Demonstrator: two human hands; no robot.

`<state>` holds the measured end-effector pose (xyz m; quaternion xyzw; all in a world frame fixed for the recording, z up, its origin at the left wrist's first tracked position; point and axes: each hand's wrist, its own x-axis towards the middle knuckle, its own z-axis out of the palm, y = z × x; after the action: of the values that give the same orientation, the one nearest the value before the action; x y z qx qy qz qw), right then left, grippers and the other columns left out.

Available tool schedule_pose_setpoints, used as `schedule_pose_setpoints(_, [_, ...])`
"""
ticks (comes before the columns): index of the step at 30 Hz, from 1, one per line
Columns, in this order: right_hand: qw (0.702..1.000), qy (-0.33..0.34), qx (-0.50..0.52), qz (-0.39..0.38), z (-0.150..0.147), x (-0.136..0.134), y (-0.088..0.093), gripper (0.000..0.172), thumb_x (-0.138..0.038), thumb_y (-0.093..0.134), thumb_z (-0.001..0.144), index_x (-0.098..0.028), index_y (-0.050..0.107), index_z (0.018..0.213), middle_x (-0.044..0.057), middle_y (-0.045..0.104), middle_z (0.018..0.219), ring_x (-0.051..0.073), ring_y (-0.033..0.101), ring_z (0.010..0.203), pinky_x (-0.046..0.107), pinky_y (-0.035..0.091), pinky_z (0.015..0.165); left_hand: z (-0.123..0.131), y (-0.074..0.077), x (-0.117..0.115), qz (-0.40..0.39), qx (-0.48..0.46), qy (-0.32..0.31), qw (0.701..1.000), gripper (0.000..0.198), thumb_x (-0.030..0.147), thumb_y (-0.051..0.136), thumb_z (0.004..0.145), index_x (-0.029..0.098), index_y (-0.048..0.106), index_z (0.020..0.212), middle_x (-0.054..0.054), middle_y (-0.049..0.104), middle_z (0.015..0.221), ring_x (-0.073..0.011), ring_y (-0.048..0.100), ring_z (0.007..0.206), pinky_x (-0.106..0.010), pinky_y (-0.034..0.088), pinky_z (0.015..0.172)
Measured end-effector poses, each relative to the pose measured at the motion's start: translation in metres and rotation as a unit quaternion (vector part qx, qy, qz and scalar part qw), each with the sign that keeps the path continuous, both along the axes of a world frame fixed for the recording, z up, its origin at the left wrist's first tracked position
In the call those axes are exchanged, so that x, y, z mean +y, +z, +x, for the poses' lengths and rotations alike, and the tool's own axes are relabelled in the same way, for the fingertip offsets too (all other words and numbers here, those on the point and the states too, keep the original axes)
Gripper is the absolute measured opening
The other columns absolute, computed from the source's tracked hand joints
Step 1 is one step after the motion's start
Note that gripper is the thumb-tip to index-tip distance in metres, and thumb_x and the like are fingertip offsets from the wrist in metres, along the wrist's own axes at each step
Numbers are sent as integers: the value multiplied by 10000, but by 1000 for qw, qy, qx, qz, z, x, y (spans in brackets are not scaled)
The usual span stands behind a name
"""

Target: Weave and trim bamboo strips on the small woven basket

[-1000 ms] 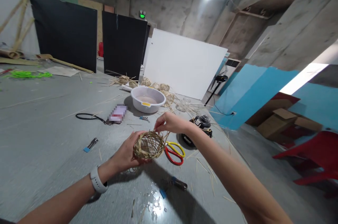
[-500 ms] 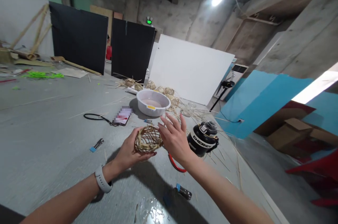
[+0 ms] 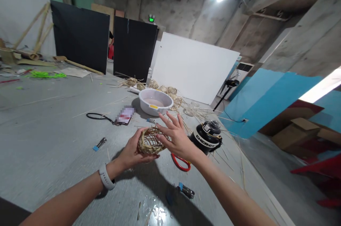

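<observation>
My left hand (image 3: 133, 153) cups a small woven bamboo basket (image 3: 149, 141) from below and the left, just above the grey table (image 3: 48, 126). My right hand (image 3: 177, 137) rests against the basket's right side with its fingers spread apart and nothing gripped in them. A white watch (image 3: 106, 180) sits on my left wrist. Red-handled scissors (image 3: 181, 163) lie on the table under my right wrist, mostly hidden.
A white basin (image 3: 156, 101) stands behind my hands, with more woven pieces (image 3: 160, 87) beyond it. A black jug (image 3: 207, 137) stands to the right. A phone with a cord (image 3: 124, 115), small clips (image 3: 99, 144) (image 3: 186, 190) and loose strips lie around. Water is spilled near the front edge (image 3: 157, 215).
A second ago my right hand pinched a strip at the basket's rim. It has since let go, opened its fingers and settled flat against the basket's right side. The view has shifted slightly.
</observation>
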<state>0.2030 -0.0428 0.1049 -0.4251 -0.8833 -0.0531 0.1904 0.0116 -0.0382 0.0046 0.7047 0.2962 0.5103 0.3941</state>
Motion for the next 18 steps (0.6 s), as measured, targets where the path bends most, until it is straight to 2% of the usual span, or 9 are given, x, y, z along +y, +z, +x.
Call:
schedule_pose_setpoints(2, [994,-9,100,50,3,0,-4,360,-374,514,964,-237,653,1267,112,457,1514,325,330,1441,630,171,1171,0,0,1,-15,-11,-7,1000,837,378,857,661,236,355,1315,-119,591,1280,-282,616,1153,-454,508,996])
schedule_pose_setpoints(4, [965,-38,247,78,9,1,-8,369,-388,500,966,-230,646,1266,124,533,1450,288,442,1366,549,275,1153,-1,0,2,-2,-5,1,1000,868,370,869,645,234,346,1324,-130,575,1303,-291,601,1180,-468,488,1025])
schedule_pose_setpoints(6, [915,-76,396,28,17,4,-11,386,-461,504,953,-223,679,1202,119,651,1296,269,570,1216,480,406,1061,-1,0,2,24,6,8,1000,868,370,875,633,228,359,1317,-139,563,1310,-300,596,1185,-477,484,1029])
schedule_pose_setpoints(8, [858,-98,495,-101,27,7,-13,431,-554,541,908,-220,720,1112,98,727,1119,247,649,1015,416,490,913,0,0,1,42,19,1,999,855,371,870,636,225,367,1313,-144,562,1305,-304,599,1177,-482,492,1019])
schedule_pose_setpoints(10, [812,-92,528,-233,34,9,-13,464,-603,601,849,-224,740,1077,80,744,1065,205,650,859,353,492,790,0,-1,1,51,37,-15,998,854,369,864,640,225,365,1318,-142,568,1297,-306,600,1174,-492,497,1012])
schedule_pose_setpoints(12, [791,-69,524,-308,37,10,-11,435,-594,661,808,-241,759,1042,60,748,1052,169,616,798,313,455,744,0,-4,1,58,56,-30,996,853,365,860,638,224,368,1319,-141,573,1292,-309,600,1174,-504,501,1006])
schedule_pose_setpoints(15, [779,-35,525,-341,36,8,-7,323,-538,746,753,-247,782,888,28,749,909,146,569,758,288,413,733,-1,-9,3,75,57,-56,994,870,360,862,614,218,374,1321,-143,573,1284,-317,597,1176,-515,502,1005])
schedule_pose_setpoints(18, [750,-34,539,-382,30,5,-7,294,-488,831,662,-215,746,731,4,694,749,123,513,663,272,372,660,-3,-12,5,103,56,-88,989,897,362,859,594,210,370,1331,-152,563,1276,-323,592,1170,-517,503,1004])
